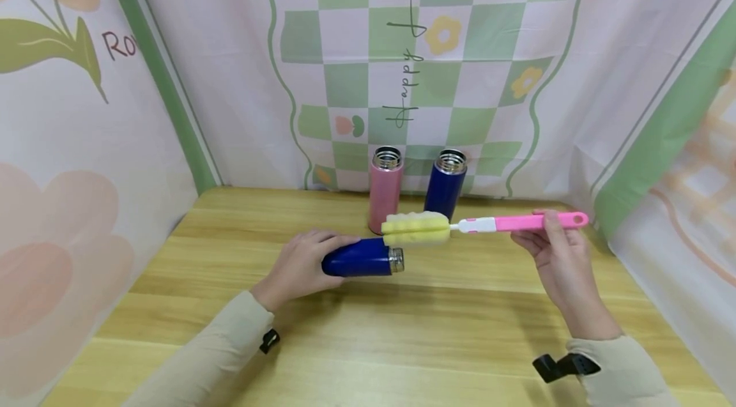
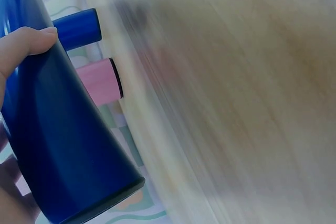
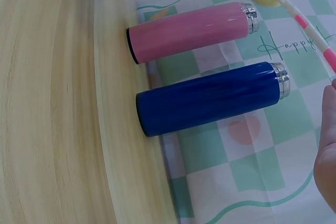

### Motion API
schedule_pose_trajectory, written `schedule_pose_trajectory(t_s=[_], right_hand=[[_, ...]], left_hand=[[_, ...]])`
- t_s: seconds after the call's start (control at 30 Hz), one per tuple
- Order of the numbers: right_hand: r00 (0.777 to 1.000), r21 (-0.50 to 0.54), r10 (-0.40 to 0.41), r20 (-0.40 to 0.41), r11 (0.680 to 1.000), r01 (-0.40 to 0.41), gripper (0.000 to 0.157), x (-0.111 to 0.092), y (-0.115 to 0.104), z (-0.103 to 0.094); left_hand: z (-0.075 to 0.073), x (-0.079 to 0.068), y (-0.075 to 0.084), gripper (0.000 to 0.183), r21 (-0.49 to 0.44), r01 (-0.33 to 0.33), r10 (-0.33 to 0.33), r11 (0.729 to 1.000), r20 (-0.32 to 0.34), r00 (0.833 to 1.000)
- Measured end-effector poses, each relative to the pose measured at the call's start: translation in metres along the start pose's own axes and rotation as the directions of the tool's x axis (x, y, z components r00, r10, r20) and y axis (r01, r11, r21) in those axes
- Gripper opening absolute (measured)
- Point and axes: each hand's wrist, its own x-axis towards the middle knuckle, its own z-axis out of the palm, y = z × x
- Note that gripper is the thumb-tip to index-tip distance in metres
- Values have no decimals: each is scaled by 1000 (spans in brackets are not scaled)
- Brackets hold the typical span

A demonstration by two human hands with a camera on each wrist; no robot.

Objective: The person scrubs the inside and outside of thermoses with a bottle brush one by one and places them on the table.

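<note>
My left hand point(image 1: 310, 263) grips a dark blue thermos bottle point(image 1: 359, 258) lying sideways, its bare steel mouth pointing right; the left wrist view shows the thumb wrapped over the bottle point(image 2: 58, 129). In my right hand point(image 1: 566, 266) is a bottle brush point(image 1: 517, 223) with a pink and white handle, pinched between thumb and fingers. The brush's yellow sponge head point(image 1: 416, 229) points left, just above the bottle's mouth and apparently outside it. Only part of the right hand point(image 3: 328, 145) shows in the right wrist view.
Behind the hands, a pink thermos bottle point(image 1: 385, 193) and another blue one point(image 1: 445, 183) stand upright and lidless near the back edge of the wooden table point(image 1: 402, 343). Patterned curtains point(image 1: 489, 87) hang behind and at both sides.
</note>
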Motion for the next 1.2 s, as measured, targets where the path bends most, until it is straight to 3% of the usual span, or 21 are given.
schedule_pose_trajectory(t_s=[0.33, 1.0, 1.2], right_hand=[[1000, -82, 8, 8, 997, -7, 26, 0, 1, -3], [995, -219, 65, -78, 972, -81, 21, -4, -4, -7], [990, -283, 102, -98, 951, -126, 21, -6, -4, -4]], left_hand=[[1, -1, 0, 74, -1, -41, 41, 999, -28, 999], [2, 0, 1, 75, -47, -25, 22, 999, -66, 998], [3, 2, 0, 76, -116, 19, -31, 993, -105, 994]])
